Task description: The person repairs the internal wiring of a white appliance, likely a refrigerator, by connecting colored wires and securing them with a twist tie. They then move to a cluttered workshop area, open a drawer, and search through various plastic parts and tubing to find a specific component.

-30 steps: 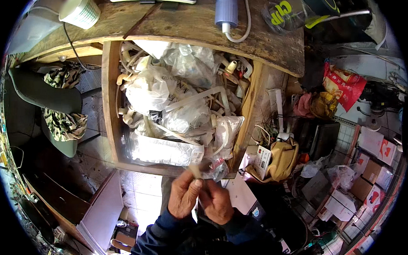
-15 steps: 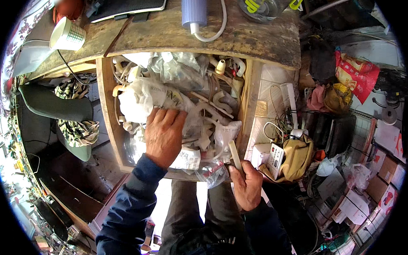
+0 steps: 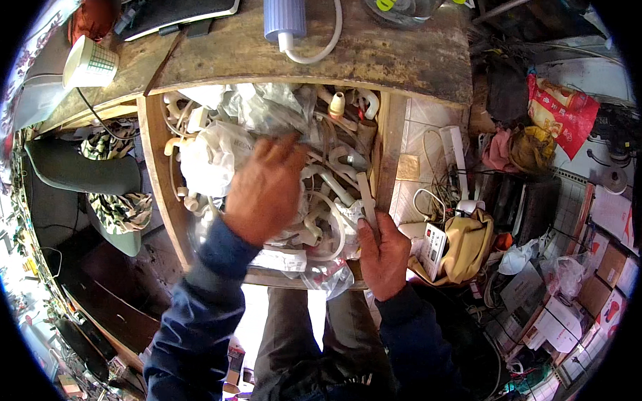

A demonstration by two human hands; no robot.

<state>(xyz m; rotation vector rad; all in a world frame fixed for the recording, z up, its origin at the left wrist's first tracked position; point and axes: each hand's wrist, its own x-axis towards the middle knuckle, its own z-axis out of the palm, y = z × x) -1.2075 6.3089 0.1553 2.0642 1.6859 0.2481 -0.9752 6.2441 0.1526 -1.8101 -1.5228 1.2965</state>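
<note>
A wooden drawer (image 3: pixel 389 146) is pulled out, packed with white plastic pipes, elbow fittings and crumpled clear bags. Over its middle my left hand (image 3: pixel 265 191) reaches in, next to a whitish plastic bag (image 3: pixel 206 154). Its fingers are smeared by motion, so I cannot tell whether they grip anything. My right hand (image 3: pixel 385 259) is closed round the lower end of a cream-coloured strip (image 3: pixel 365 193), held upright by the drawer's right front corner. A curved white tube (image 3: pixel 341 233) lies between the two hands.
A worn wooden tabletop (image 3: pixel 255 60) spans the far side, bearing a lilac cylinder (image 3: pixel 283 15) with a white hose, a paper cup (image 3: pixel 90 63) and a black notebook (image 3: pixel 179 8). To the right sit a tan bag (image 3: pixel 468 248) and cables; a green chair (image 3: pixel 82 167) stands left.
My left hand has moved away from me and slightly right, deeper over the drawer. My right hand has raised the strip a little. More pipes show in the drawer's middle.
</note>
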